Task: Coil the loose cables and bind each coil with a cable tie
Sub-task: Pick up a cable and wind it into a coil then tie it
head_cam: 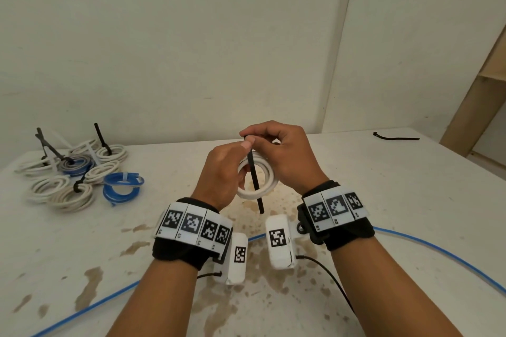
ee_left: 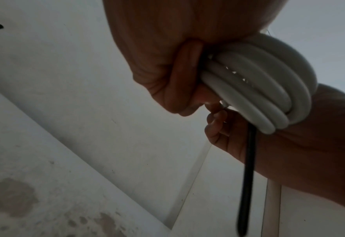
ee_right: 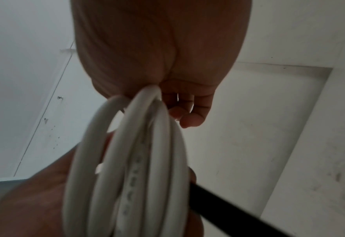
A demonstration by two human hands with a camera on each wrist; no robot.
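Both hands hold a white cable coil (head_cam: 253, 194) upright above the middle of the table. My left hand (head_cam: 232, 161) curls round the coil's left side, its thumb up at the top. My right hand (head_cam: 276, 142) pinches the top end of a black cable tie (head_cam: 256, 183) against the top of the coil. The tie's long tail hangs straight down across the coil's opening. The left wrist view shows the coil (ee_left: 264, 83) against my palm and the tie (ee_left: 248, 176) hanging below. In the right wrist view the coil (ee_right: 139, 160) fills the middle, with the tie (ee_right: 238, 210) running to the lower right.
Several bound white and blue coils (head_cam: 74, 172) lie in a heap at the table's left. A loose blue cable (head_cam: 438, 249) runs across the front of the stained table (head_cam: 137, 254). A spare black tie (head_cam: 395, 137) lies at the far right. A wooden frame (head_cam: 479, 90) stands to the right.
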